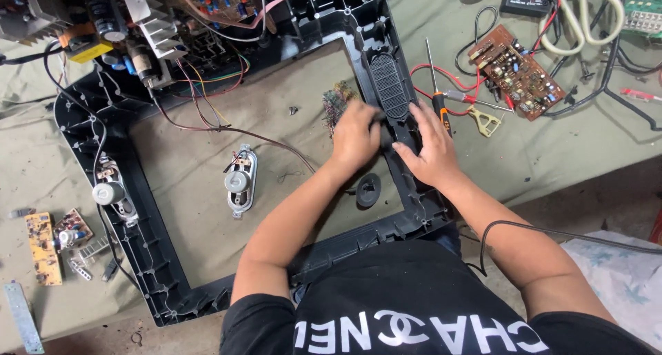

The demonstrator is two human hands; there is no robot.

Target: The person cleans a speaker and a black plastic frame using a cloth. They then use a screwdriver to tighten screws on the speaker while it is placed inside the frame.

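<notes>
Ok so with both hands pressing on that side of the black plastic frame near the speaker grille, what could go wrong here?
1. The left hand and right hand press on the black plastic frame beside the speaker grille; its thin ribs might crack.
2. The screwdriver lies right beside the right hand and could get knocked.
3. The loose oval speaker stays wired to the chassis; shifting the frame may tug its wires.

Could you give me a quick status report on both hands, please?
Left hand and right hand on black frame, below speaker grille. Screwdriver alongside.
</notes>
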